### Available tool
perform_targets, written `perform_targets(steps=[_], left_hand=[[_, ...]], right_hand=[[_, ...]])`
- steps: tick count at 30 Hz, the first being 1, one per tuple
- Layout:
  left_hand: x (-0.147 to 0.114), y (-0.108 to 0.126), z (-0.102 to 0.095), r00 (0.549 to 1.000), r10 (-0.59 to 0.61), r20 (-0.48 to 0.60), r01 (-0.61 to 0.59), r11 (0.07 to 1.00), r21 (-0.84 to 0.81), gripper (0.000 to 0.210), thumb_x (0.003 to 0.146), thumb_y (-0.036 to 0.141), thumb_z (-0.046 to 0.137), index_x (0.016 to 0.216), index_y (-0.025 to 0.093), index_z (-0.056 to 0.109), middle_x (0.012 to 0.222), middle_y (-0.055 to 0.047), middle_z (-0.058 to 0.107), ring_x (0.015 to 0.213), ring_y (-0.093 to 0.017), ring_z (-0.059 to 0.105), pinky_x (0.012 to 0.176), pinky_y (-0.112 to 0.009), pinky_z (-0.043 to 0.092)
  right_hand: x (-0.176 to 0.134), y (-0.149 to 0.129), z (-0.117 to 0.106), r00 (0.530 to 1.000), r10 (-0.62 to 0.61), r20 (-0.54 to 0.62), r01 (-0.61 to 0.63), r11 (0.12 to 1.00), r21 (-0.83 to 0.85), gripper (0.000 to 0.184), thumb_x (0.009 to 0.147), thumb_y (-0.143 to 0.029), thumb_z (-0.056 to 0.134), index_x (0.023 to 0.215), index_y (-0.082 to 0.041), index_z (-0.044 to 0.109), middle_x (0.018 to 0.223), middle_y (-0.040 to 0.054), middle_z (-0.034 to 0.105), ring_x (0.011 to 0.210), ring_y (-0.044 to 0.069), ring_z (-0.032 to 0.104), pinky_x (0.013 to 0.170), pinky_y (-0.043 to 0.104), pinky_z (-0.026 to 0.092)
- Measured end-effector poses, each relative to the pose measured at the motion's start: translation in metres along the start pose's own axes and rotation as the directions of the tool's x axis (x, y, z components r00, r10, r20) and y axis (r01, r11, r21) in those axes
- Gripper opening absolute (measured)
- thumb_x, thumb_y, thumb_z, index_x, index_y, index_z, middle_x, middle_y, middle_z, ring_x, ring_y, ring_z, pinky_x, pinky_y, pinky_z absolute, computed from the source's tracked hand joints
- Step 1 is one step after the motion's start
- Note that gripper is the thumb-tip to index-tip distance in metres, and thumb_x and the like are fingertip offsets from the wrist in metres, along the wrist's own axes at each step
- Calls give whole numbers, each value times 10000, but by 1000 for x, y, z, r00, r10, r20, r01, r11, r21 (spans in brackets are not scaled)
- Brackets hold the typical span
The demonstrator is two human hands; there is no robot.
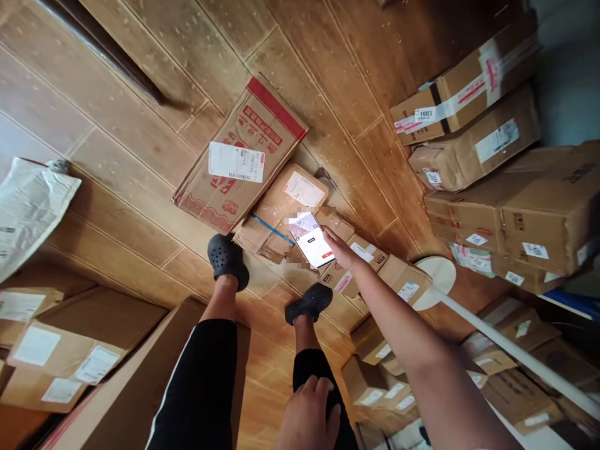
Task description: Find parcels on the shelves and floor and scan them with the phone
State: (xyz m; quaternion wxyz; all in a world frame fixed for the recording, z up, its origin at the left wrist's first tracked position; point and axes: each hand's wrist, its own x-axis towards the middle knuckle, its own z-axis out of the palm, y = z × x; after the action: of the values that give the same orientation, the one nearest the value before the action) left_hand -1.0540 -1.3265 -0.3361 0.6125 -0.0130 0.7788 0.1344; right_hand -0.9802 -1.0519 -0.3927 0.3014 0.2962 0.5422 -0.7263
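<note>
Right hand [341,248]: closed around the lower right edge of a thin rectangular smartphone with a lit, mostly white screen [312,240], thumb lying along the side. The smartphone is near the middle of the view, above the boxes on the floor, its screen turned up and a red button near its lower end.

Left hand [307,409]: fingers loosely bent, back uppermost, over the black-clad right thigh; whether it has hold of anything cannot be told.

Large brown cardboard box with red printing and a white label [276,125]: on the brown wood-look plank floor [323,87], up and left of the smartphone.

Small brown cardboard box with a pale label [276,203]: just beside the large box.

Pair of black perforated clogs [227,261]: worn, on the floor.

Stacked brown cardboard cartons with white labels [473,215]: at right.

Silvery-white parcel bag [35,206]: far left.
</note>
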Motion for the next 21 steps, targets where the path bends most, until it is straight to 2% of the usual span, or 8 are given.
perform_targets(steps=[3,6,9,12,15,16,18,21], left_hand=[[38,-20,-25,962,14,-273,-25,999,-34,553,946,397,225,1390,349,550,1142,-81,675,1345,-420,457,834,-418,473],[41,-30,-22,921,1,-390,-14,999,-31,528,941,408,275,1394,345,539,1173,-87,669,1373,-416,426,871,-420,465],[35,-30,-18,907,11,-421,-22,1000,-21,512,943,401,276,1362,339,565,1168,-87,667,1371,-409,432,888,-425,460],[32,-23,-31,906,-12,-422,9,1000,-9,499,948,382,267,1346,351,566,1181,-77,657,1376,-396,432,895,-424,462],[14,-8,-37,969,-9,-248,10,1000,3,464,945,366,296,1324,396,561,1154,-65,662,1366,-386,451,875,-433,476],[0,-2,-30,986,3,-165,-3,1000,4,430,938,369,331,1284,417,582,1116,-55,671,1332,-377,492,855,-429,486],[-43,11,6,999,41,-29,-42,999,-5,332,911,376,425,1159,441,637,1019,-29,688,1200,-347,603,802,-403,506],[-124,24,92,989,108,102,-105,994,-40,263,896,366,464,1083,413,643,1013,-4,697,1036,-292,681,787,-371,519]], right_hand=[[12,-21,-3,997,-32,72,40,993,-108,528,951,-657,447,1300,-282,577,1279,53,711,1197,258,651,1055,447,488],[16,-39,-3,992,-67,105,82,985,-154,554,954,-665,429,1329,-283,572,1296,52,703,1197,258,653,1066,450,487],[16,-49,-1,989,-86,121,105,981,-165,576,948,-681,418,1338,-289,578,1301,49,703,1200,265,653,1061,463,498],[14,-53,1,989,-86,123,104,983,-153,589,949,-688,402,1344,-288,580,1316,51,695,1217,270,645,1065,472,499],[11,-55,2,989,-87,117,104,983,-151,595,957,-682,386,1355,-281,575,1363,55,667,1276,270,605,1105,474,467],[11,-54,1,991,-83,109,100,983,-151,598,958,-682,384,1360,-282,570,1375,54,658,1289,269,596,1117,475,454],[9,-53,-1,993,-74,91,87,986,-143,614,949,-696,385,1378,-291,553,1380,53,655,1295,270,593,1127,476,444],[8,-49,-2,994,-61,88,71,991,-113,664,922,-734,389,1410,-304,519,1361,54,670,1289,273,600,1101,470,473]])
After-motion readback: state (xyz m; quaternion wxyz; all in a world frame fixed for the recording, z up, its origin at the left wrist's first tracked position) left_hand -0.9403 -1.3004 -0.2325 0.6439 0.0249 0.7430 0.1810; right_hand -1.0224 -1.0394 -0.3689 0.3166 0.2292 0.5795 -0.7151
